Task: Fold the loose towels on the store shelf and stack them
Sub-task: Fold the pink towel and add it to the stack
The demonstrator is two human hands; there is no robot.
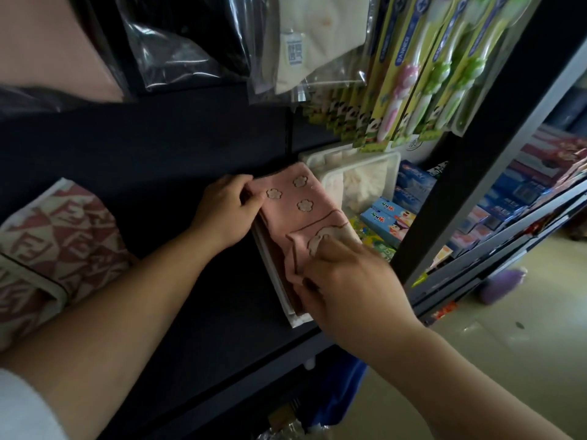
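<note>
Head view. A pink towel [295, 214], folded into a narrow strip, lies on top of a stack of folded towels [273, 282] towards the right end of a dark shelf [178, 281]. It sits just left of a white bin [394, 163] and some toothpaste boxes [386, 219].

The left hand [227, 209] pinches the towel's far left edge with curled fingers. The right hand [347, 281] is curled over the near end and grasps it, and most of its fingertips are hidden under the cloth.

Hazards: the pink towel sits slightly skewed on the stack, with its near end reaching past the layers below on the right. If the hands let go before squaring it, the top fold will probably spring open or slide towards the boxes. A pull by one hand alone could drag the lower layers out of line (their white and brown edges already show unevenly along the left side). The stack also reaches close to the shelf's front lip, so a push towards the near side could tip it over the edge.

Orientation: the towel's long axis runs from far to near, drifting slightly right as it nears the viewer. The flower motifs are at the far end and the animal-like appliqué at the near end. A loose patterned towel [54, 236] waits unfolded at the far left of the shelf.
</note>
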